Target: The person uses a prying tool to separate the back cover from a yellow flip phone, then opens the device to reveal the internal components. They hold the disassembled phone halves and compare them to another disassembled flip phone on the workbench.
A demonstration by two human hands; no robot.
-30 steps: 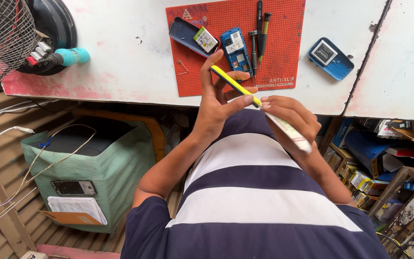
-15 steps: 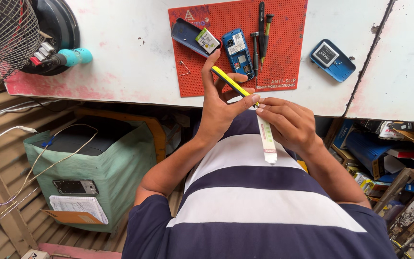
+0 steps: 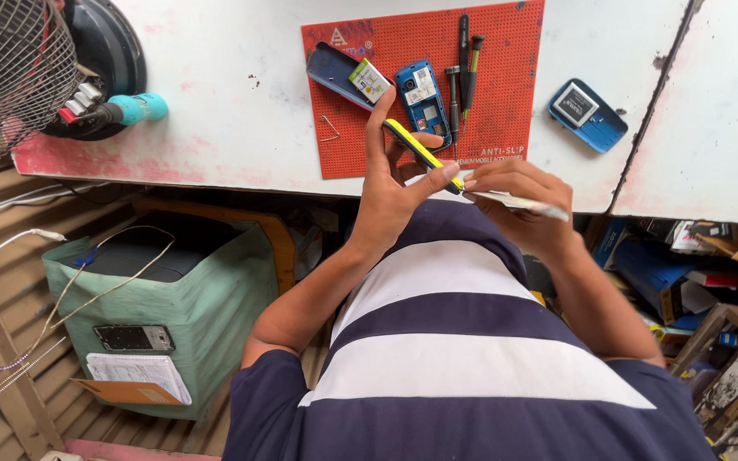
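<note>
Yellow tool (image 3: 420, 154) in left hand (image 3: 390, 183), tip at right hand (image 3: 518, 196).

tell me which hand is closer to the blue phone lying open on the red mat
Left. The left hand holds a yellow tool just below the open blue phone, fingertips nearly reaching it. The right hand sits farther right, off the red mat.

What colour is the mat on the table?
The mat is red, dotted with tiny holes, seen in the head view.
</note>
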